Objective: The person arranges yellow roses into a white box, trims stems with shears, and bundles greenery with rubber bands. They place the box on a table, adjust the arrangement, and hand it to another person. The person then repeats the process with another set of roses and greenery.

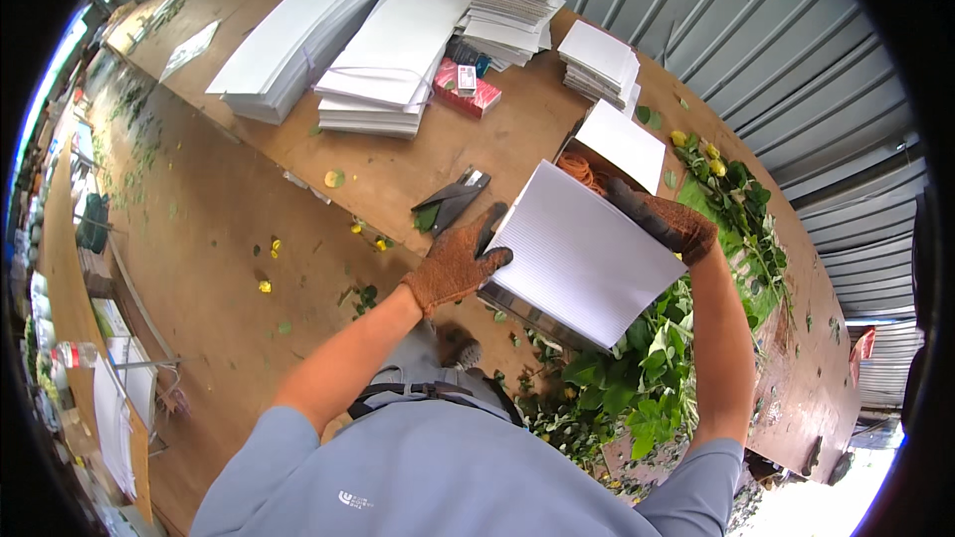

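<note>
My left hand (463,268), in a brown glove with dark fingertips, grips the left edge of a white ribbed sheet (582,254), possibly a stack of them. My right hand (665,221), gloved alike, holds its upper right side. A dark object lies under the sheet's lower edge. Just behind it is a box (609,169) with orange cord (579,170) and a white piece (619,139) on top. A dark tool with a green piece (448,201) lies left of the sheet, near my left hand.
Stacks of white card (388,70) stand at the back of the wooden bench (279,139) beside a red carton (476,97). Leafy stems with yellow flowers (736,199) lie at right. A corrugated metal wall (736,50) rises behind. A shelf with papers (119,398) is at far left.
</note>
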Tool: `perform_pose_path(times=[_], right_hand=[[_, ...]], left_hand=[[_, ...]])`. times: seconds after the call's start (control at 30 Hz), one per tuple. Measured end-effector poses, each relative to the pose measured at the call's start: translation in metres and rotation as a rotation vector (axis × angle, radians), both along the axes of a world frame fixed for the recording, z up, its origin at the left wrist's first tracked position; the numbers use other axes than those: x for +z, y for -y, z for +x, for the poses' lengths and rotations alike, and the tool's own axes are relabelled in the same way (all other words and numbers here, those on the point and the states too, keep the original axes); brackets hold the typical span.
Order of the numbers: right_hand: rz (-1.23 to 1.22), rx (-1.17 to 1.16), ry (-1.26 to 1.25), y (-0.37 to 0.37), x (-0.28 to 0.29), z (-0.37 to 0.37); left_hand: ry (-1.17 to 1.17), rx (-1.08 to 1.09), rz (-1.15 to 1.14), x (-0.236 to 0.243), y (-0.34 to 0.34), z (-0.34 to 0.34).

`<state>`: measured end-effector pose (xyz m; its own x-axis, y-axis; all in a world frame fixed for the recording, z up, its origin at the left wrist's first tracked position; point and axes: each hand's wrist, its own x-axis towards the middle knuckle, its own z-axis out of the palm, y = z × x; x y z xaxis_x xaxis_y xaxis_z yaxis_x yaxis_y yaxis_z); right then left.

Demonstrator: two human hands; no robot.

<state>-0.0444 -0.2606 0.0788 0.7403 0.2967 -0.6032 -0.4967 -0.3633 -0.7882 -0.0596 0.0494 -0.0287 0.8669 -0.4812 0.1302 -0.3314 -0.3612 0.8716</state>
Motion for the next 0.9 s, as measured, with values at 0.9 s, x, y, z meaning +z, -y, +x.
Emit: perform_pose_path(times=[0.9], right_hand=[[-1.248,-0.453,0.687,-0.147,-0.084,-0.039]], left_hand=[[0.081,-0.46,0.764,-0.091,-0.057,0.151]])
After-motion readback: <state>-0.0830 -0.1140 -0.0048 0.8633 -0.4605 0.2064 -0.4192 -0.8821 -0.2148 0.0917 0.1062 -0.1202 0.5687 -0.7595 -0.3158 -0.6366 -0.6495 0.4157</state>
